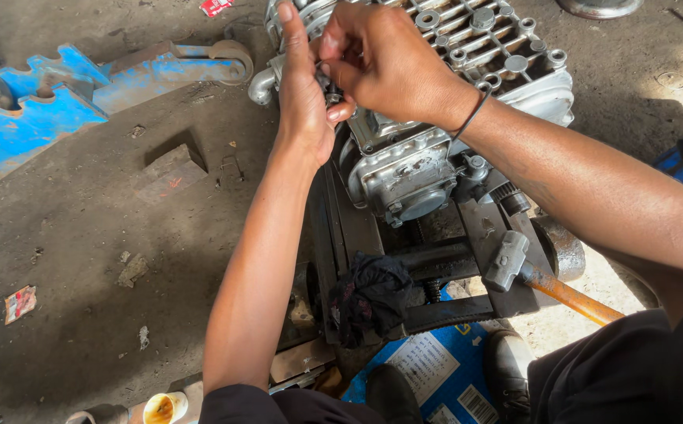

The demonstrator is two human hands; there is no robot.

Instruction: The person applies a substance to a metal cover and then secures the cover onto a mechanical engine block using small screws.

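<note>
Both hands (341, 71) raised together, fingers pinching a small part (333, 96) beside the engine (435, 102).

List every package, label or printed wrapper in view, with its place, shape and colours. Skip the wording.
Blue box: flat on the ground at the bottom, under the metal frame; blue with white printed panels and a barcode patch.
Red wrapper: left on the ground; small, crumpled, red and white.
Red scrap: top edge, left of the engine; small, red and white.
No signs or screens.
</note>
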